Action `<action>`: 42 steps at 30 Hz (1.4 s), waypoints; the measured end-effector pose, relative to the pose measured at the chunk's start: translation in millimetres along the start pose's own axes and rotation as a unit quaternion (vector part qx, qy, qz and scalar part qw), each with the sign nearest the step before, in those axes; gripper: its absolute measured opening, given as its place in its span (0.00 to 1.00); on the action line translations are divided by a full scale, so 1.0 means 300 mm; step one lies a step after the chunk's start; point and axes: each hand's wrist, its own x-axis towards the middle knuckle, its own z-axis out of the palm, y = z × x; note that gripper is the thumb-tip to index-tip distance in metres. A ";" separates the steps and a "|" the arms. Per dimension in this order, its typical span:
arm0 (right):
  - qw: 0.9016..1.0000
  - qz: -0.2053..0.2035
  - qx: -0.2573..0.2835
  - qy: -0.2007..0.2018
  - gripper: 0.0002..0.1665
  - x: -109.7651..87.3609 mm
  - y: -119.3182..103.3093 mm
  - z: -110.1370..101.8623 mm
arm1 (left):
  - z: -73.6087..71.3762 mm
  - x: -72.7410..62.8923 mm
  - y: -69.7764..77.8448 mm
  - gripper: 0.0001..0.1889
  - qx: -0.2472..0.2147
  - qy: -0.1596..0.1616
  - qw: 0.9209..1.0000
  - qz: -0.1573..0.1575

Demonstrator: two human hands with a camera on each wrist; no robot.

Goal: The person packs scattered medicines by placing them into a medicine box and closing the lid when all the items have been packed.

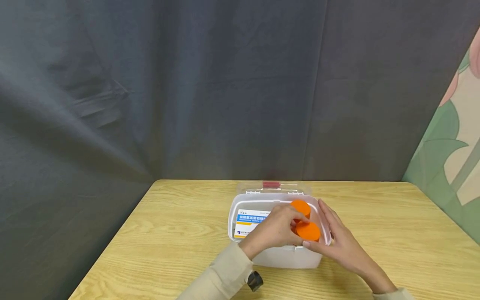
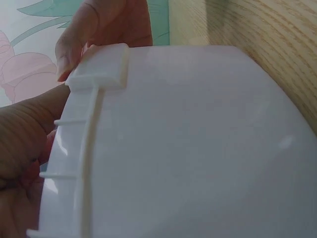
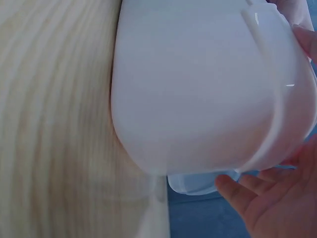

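Observation:
In the head view a translucent white plastic box [image 1: 288, 258] stands on the table with its lid [image 1: 296, 187] swung back. Inside, a white, blue and yellow medicine carton [image 1: 247, 223] lies at the left. At the right are two round orange caps, a far cap [image 1: 301, 208] and a near cap [image 1: 309, 231]; what lies under them is hidden. My left hand [image 1: 279, 227] reaches over the front rim, thumb and fingers pinching the near orange cap. My right hand [image 1: 343, 243] steadies the box's right end, fingers extended along the outer wall and thumb at the front rim.
The wooden table [image 1: 168, 237] runs out to both sides of the box. Behind its far edge hangs a dark grey curtain [image 1: 240, 91]. A patterned wall panel [image 1: 457, 137] borders the right side. A black strap piece [image 1: 255, 281] sits by the left cuff.

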 end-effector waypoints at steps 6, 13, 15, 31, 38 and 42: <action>0.999 -0.036 -0.024 0.012 0.47 0.029 0.002 -0.035 | -0.036 -0.008 -0.008 0.21 -0.065 -0.012 0.997 -0.045; 0.998 -0.010 -0.062 0.010 0.38 0.091 0.026 -0.097 | -0.112 -0.029 -0.062 0.22 -0.166 -0.001 0.981 -0.099; 0.998 0.000 -0.069 0.010 0.36 0.108 0.036 -0.113 | -0.129 -0.040 -0.090 0.21 -0.187 0.018 0.977 -0.103; 0.971 0.171 0.069 -0.152 0.48 0.309 0.194 -0.201 | -0.282 -0.097 -0.425 0.26 -0.243 0.217 0.919 -0.222; 0.943 0.229 0.164 -0.175 0.47 0.367 0.257 -0.166 | -0.239 -0.087 -0.534 0.30 -0.353 0.194 0.868 -0.291; 0.933 0.247 0.197 -0.174 0.47 0.385 0.279 -0.137 | -0.204 -0.086 -0.591 0.32 -0.424 0.167 0.826 -0.332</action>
